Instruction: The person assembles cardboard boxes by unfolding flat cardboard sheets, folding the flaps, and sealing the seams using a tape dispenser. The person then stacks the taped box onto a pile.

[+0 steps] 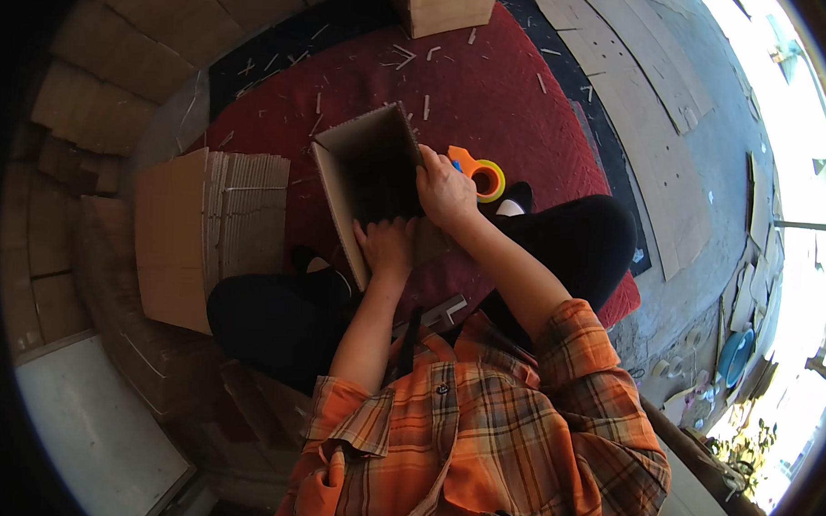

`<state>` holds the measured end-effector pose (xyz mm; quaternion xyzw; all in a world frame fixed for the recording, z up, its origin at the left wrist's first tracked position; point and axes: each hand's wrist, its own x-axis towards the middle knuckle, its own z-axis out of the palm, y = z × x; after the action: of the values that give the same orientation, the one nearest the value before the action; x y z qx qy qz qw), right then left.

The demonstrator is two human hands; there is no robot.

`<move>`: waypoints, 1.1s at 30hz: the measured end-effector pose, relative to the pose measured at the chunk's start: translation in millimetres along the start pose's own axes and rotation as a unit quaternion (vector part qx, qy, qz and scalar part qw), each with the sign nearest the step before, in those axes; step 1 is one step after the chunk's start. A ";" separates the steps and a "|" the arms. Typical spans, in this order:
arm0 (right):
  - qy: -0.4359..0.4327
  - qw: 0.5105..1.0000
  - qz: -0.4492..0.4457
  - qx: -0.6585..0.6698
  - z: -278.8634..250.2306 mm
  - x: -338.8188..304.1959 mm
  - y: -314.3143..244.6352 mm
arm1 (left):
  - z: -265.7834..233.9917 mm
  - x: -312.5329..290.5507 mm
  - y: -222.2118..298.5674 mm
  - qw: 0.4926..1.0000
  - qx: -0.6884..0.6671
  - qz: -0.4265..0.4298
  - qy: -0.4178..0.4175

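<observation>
Open brown corrugated-cardboard box (369,170) is over the dark-red cloth (501,88). R hand (445,188) grips its right wall; L hand (388,246) has fingers hooked over the near edge. Prob. light, fairly stiff, not slippery; walls may dent, so hold nr corners.

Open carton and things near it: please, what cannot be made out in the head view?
Head view, open carton: inside bottom lost in dark shadow.
Head view, orange tape dispenser: partly hidden behind right hand.
Head view, upper box: cut off by top edge.
</observation>
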<state>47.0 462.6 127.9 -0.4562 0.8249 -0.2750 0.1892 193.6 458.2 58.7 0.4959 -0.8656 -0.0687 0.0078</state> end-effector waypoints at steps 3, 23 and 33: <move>0.044 0.992 -0.076 -0.091 -1.6 9.0 -6.9 | -3.6 -2.9 1.2 1.000 -0.029 0.009 -0.005; -0.100 0.945 -0.283 -0.131 35.0 32.6 -36.4 | -46.4 9.9 -6.2 0.970 -0.232 -0.072 0.032; -0.036 0.942 -0.332 -0.026 11.2 23.1 -33.4 | 7.3 54.4 -35.5 0.999 0.015 0.031 -0.012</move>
<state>63.2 425.2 138.6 -0.7184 0.6264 -0.2836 0.1053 195.8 394.5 44.1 0.4682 -0.8815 -0.0612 -0.0083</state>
